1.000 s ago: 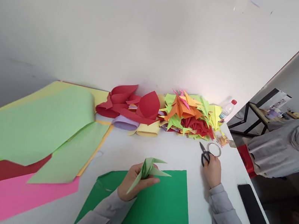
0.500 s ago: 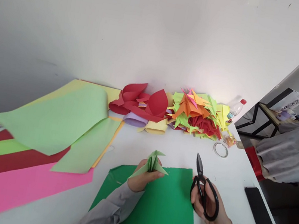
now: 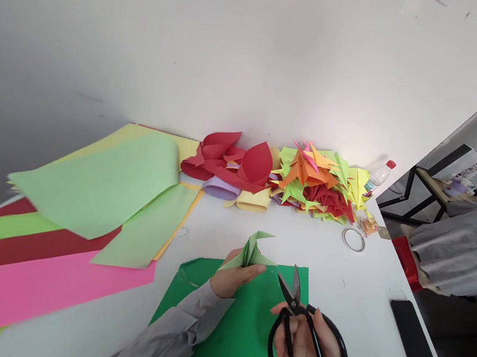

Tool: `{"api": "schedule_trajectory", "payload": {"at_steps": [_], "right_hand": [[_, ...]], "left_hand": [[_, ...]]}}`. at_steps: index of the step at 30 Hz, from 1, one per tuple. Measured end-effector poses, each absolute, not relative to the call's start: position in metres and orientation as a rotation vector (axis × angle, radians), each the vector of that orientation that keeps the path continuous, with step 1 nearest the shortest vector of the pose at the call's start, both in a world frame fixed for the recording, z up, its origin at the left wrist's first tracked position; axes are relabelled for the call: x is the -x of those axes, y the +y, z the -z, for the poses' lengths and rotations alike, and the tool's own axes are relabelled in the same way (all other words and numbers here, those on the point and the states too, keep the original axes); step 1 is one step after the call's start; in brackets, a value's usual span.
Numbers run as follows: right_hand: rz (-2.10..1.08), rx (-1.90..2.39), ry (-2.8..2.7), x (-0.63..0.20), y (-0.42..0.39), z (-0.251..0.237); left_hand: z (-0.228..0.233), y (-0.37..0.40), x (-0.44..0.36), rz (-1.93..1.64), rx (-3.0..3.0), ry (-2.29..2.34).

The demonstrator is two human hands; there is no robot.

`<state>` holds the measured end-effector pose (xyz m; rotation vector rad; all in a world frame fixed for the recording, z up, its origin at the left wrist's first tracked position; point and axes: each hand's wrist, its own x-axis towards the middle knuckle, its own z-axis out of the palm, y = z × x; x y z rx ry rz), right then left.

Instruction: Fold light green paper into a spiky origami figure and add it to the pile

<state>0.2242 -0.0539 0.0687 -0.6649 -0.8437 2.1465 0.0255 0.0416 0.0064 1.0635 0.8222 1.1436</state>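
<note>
My left hand (image 3: 232, 279) pinches a light green folded paper figure (image 3: 254, 248) and holds it up over a dark green paper sheet (image 3: 240, 336) on the white table (image 3: 222, 224). My right hand (image 3: 310, 353) grips black scissors (image 3: 301, 339) through the handles. Their blades are slightly apart and point up and left toward the figure, a short way to its right.
Large pink, red and light green sheets (image 3: 80, 208) cover the table's left. A pile of folded coloured paper (image 3: 297, 179) lies along the wall with a plastic bottle (image 3: 379, 173). A tape ring (image 3: 353, 239) and a black phone (image 3: 418, 346) lie right. Another person's grey sleeve (image 3: 458, 249) is at far right.
My right hand took the scissors from beside the tape ring and brought them left and nearer, close to the folded figure. My left hand raised the figure a little.
</note>
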Motion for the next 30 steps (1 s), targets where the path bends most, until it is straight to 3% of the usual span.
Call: {"api": "schedule_trajectory", "payload": {"at_steps": [30], "right_hand": [[-2.183,0.903,-0.854,-0.217,-0.052,-0.102]], "left_hand": [[-0.008,0.040,-0.026,-1.069,-1.131,0.766]]}}
